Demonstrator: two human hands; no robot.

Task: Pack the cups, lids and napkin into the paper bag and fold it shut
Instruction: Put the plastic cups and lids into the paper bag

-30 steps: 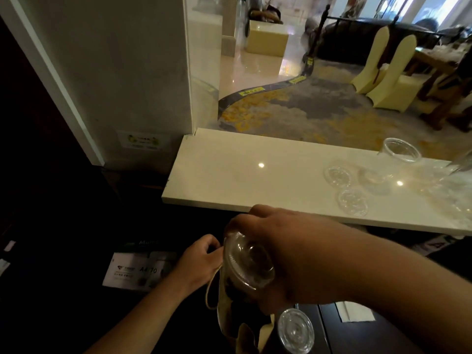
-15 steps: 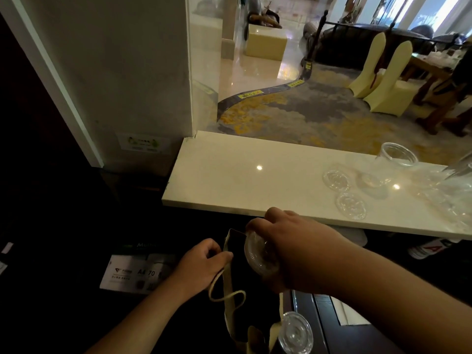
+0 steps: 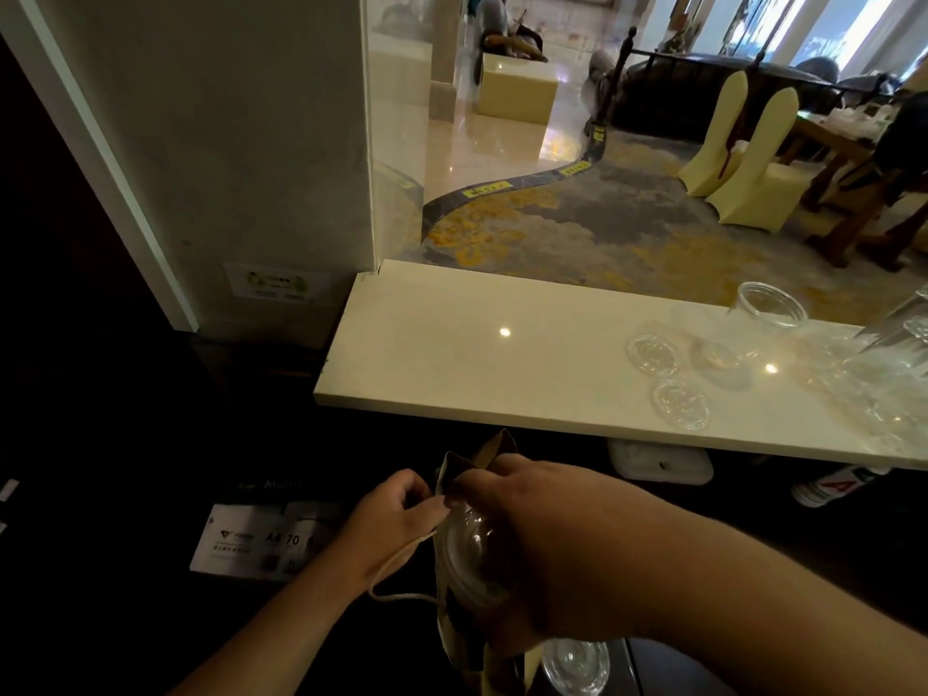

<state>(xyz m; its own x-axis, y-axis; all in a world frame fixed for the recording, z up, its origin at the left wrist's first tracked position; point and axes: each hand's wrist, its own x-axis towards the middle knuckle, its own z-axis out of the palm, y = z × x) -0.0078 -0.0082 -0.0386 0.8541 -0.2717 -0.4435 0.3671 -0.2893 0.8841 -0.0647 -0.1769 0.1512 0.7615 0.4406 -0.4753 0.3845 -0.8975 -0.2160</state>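
The right hand (image 3: 547,555) is clamped on a clear plastic cup (image 3: 469,560), its base entering the brown paper bag (image 3: 454,474). The left hand (image 3: 386,519) pinches the bag's rim open. Best to slide the cup in straight, mouth held wide, before fetching the clear round lids (image 3: 680,401) off the pale stone table (image 3: 477,354).
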